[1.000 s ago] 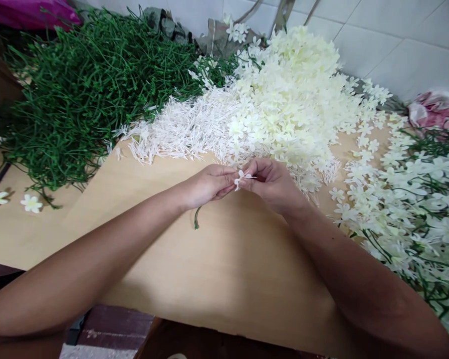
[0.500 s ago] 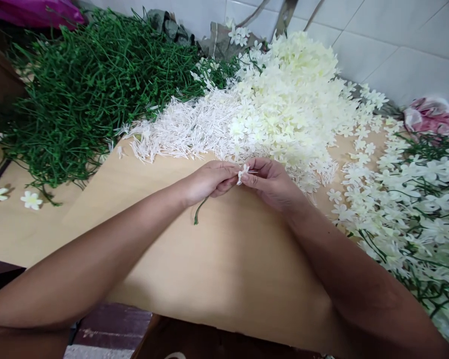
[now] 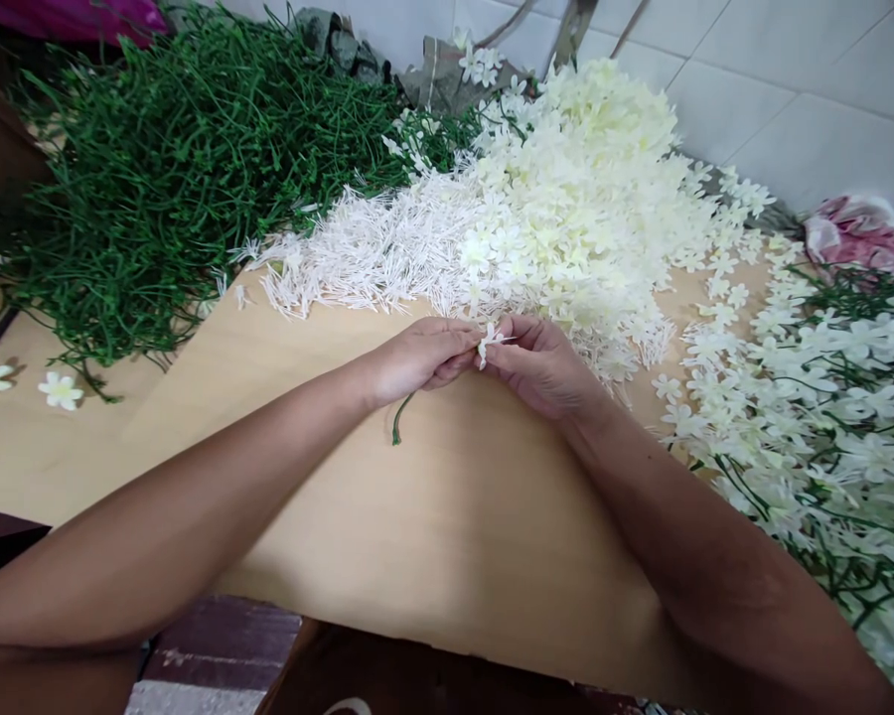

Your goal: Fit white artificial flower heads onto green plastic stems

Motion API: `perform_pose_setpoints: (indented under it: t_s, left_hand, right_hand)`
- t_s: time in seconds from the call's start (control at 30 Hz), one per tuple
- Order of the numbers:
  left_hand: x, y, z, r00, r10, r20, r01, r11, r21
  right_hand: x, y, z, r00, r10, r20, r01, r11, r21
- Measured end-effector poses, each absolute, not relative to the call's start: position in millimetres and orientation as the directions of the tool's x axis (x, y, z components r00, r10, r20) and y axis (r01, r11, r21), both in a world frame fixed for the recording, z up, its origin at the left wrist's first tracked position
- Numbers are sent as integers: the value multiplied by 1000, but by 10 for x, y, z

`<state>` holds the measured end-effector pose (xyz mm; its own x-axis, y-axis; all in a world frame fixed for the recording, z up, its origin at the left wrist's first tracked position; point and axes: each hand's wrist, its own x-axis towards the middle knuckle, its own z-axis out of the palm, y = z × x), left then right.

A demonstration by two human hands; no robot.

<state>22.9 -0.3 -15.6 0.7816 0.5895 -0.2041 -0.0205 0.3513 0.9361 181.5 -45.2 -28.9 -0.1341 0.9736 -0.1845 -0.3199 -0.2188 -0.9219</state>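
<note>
My left hand (image 3: 436, 355) is closed round a green artificial stem (image 3: 397, 422), whose lower end hangs out below the fingers. At its fingertips is a small white artificial flower (image 3: 487, 345). The fingers of my right hand (image 3: 540, 362) pinch this flower from the other side, with thin white stamen threads poking out between them. Both hands meet just above the tan board (image 3: 387, 526). Behind them lie a heap of white stamens (image 3: 387, 248) and a taller pile of cream-white petal pieces (image 3: 588, 189).
Green stems (image 3: 216, 179) are heaped at the back left. Flowers on stems (image 3: 856, 427) spread along the right side. Two loose flowers (image 3: 61, 390) lie at the far left. A pink and white plastic bag (image 3: 856, 233) sits by the tiled wall (image 3: 826, 89).
Both hands stay together in nearly the same spot. The right fingers have shifted slightly on the flower, and the view has moved a little.
</note>
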Motion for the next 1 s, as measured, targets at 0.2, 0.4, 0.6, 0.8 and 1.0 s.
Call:
perform_pose_setpoints:
  t_s: [0.2,0.4,0.6,0.8,1.0]
  left_hand:
    - [203,7,-166,799,567,-199,-37,377,925]
    - [203,8,-168,806,558,-198,-19,359,933]
    - [207,-7,-163,809,562,-172,-33,335,942]
    - [180,-2,-152,834,527,-165,-16,322,947]
    - [179,-22,-143,833,529,-164,5,290,957]
  right_hand:
    - [1824,-454,-294,-178,967,-180,-348,-233,-908]
    - [1821,-452,-316,-192,965,-177,-369,-238,-898]
    - [1802,-450,-314,-171,970,-171,-343,-221,-913]
    - [1791,-432,-295,-182,965,-187,-328,-239,-914]
    - [1791,-398,-294,-177,962,-207,-312,-254,-916]
